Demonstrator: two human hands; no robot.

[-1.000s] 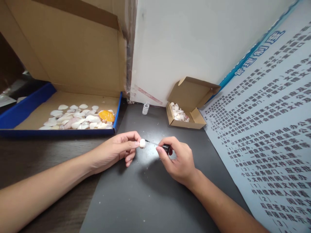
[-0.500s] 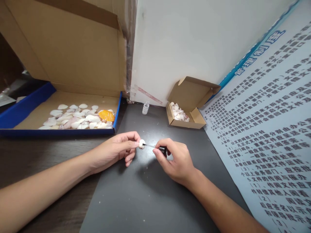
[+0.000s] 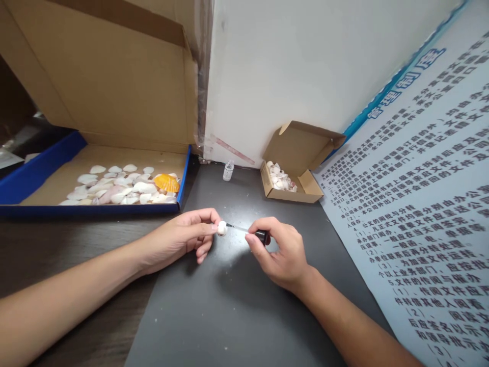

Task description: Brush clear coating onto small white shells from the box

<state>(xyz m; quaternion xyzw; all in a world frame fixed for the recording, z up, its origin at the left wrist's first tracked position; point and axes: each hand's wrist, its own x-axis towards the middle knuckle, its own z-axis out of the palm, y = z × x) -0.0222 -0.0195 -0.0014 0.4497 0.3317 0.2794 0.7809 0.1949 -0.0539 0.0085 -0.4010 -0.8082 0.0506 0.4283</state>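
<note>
Between thumb and fingertips, my left hand (image 3: pixel 194 232) pinches a small white shell (image 3: pixel 222 228) over the grey mat. My right hand (image 3: pixel 280 250) is closed round the black cap of a thin applicator brush (image 3: pixel 261 236). The brush's slim stem points left, and its dark tip is at the shell's right edge; I cannot tell whether it touches. Behind my hands a small clear bottle (image 3: pixel 228 171) with a white label stands upright on the mat, with no cap visible on it.
At the left, an open blue-edged cardboard box (image 3: pixel 91 208) holds many pale shells and one orange scallop shell (image 3: pixel 167 182). A smaller open carton (image 3: pixel 294 195) of shells stands at the back right. A white panel (image 3: pixel 282 66) rises behind; a printed sheet (image 3: pixel 420 204) lines the right side.
My right hand has drawn the brush slightly to the right, so its tip has gone from the shell's face to its edge. The left hand has barely moved.
</note>
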